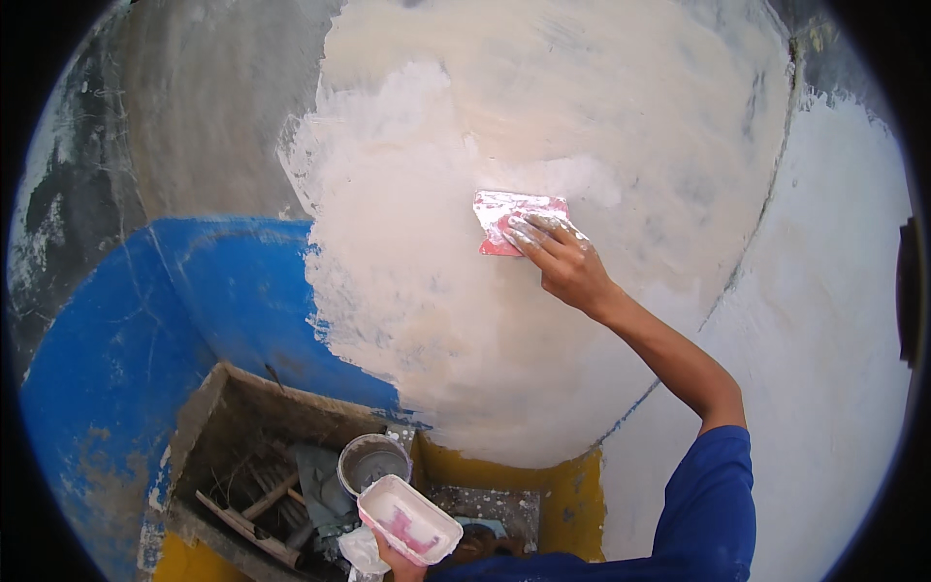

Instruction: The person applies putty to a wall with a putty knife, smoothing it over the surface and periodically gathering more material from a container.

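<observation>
My right hand point(562, 247), smeared with white paste, is closed on a flat red putty spreader point(497, 218). The spreader lies against the wall point(417, 252), on the part coated in cream-white putty, and white paste covers most of its face. Low in the view, my left hand point(400, 563) holds up a white rectangular tub point(390, 536) from below. Pinkish and white paste shows inside the tub. Most of the left hand's fingers are hidden beneath it. Beside this hand hangs a crumpled white bag or wrap point(361, 549); whether the hand grips it I cannot tell.
Behind the tub, a round bucket point(374, 464) with greyish contents stands by a concrete trough point(208, 427) with wood scraps point(252, 524) and a dark cloth point(322, 485). Blue paint point(252, 291) covers the lower left wall; bare grey cement point(223, 107) lies above. A whitish wall point(815, 291) meets at right.
</observation>
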A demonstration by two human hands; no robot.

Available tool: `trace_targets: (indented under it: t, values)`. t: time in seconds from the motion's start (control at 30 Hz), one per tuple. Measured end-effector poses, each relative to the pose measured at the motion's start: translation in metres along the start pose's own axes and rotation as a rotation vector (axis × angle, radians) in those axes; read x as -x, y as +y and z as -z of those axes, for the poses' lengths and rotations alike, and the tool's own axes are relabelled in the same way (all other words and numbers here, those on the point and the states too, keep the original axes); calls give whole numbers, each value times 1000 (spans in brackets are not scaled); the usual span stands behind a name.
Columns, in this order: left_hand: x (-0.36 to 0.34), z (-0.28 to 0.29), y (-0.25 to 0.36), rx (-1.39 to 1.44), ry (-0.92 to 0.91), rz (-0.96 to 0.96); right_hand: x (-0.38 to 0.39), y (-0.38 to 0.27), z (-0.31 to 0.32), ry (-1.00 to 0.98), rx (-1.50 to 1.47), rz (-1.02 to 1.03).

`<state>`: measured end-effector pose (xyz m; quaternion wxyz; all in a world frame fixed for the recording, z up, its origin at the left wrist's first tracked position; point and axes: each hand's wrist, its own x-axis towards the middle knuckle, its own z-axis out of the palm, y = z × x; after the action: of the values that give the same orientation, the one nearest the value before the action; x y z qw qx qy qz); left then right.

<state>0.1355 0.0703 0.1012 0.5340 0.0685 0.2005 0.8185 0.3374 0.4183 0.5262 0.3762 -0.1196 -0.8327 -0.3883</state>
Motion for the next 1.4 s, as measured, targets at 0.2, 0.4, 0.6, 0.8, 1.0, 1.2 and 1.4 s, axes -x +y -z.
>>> trace_targets:
  t: [0.2,0.4,0.6,0.8,1.0,1.2,1.4]
  values:
    - [-15,1,4,17,-61,3,-76,75,45,364,184,-54]
    - [-6,-12,1,-13,-31,14,-41,74,11,250,143,-10]
    - [-13,0,-7,40,-7,-3,-106,105,75,521,166,-16]
    - [-11,-8,1,-21,74,149,-155,164,96,384,218,-101]
    - [-8,-15,2,-21,-4,64,-36,35,23,117,126,-61]
    - [-11,1,-2,-7,48,61,4,-15,7,139,-124,-84]
    - [-14,17,0,5,105,74,-160,109,81,577,67,-99]
